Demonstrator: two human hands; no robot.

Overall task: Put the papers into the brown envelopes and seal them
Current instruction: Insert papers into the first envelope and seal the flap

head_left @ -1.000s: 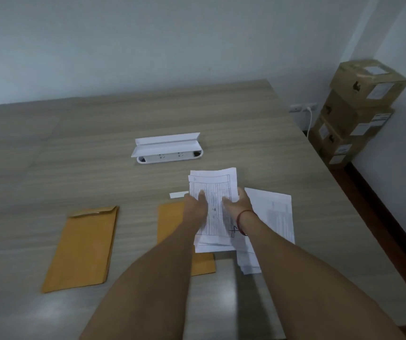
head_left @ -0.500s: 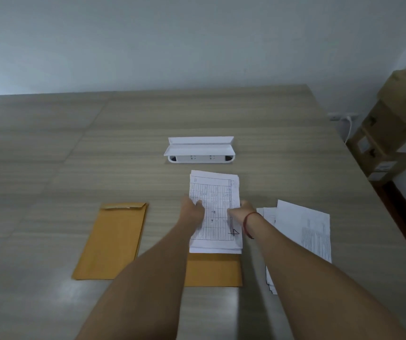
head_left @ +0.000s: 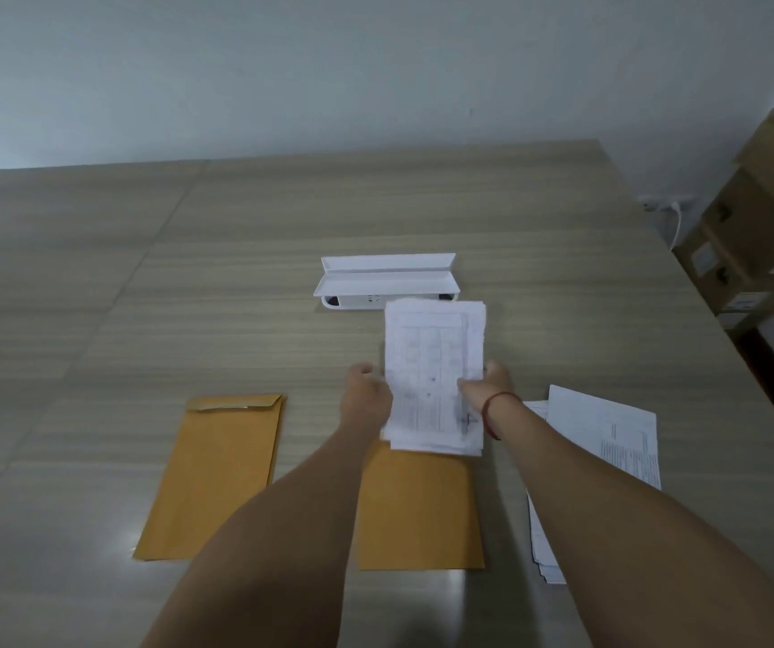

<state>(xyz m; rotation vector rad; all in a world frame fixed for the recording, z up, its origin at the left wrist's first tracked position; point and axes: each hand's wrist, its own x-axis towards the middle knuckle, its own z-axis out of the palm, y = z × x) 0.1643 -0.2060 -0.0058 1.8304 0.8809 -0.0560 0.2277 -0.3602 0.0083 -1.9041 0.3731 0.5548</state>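
A stack of printed white papers (head_left: 434,367) is held above the table by both hands. My left hand (head_left: 366,390) grips its left edge and my right hand (head_left: 488,383) grips its right edge. Below the stack lies a brown envelope (head_left: 417,512), its upper end hidden by the papers and my left arm. A second brown envelope (head_left: 216,474) lies flat to the left, its flap at the far end. More loose white papers (head_left: 609,441) rest on the table to the right, partly under my right arm.
A white socket box with a raised lid (head_left: 387,280) sits on the wooden table (head_left: 95,297) just beyond the papers. Stacked cardboard boxes (head_left: 759,226) stand on the floor at the right, past the table's edge.
The paper stack has been lifted and shifted away from me, its far end now reaching the white socket box. Both hands have slid out to its side edges. The view has turned left.
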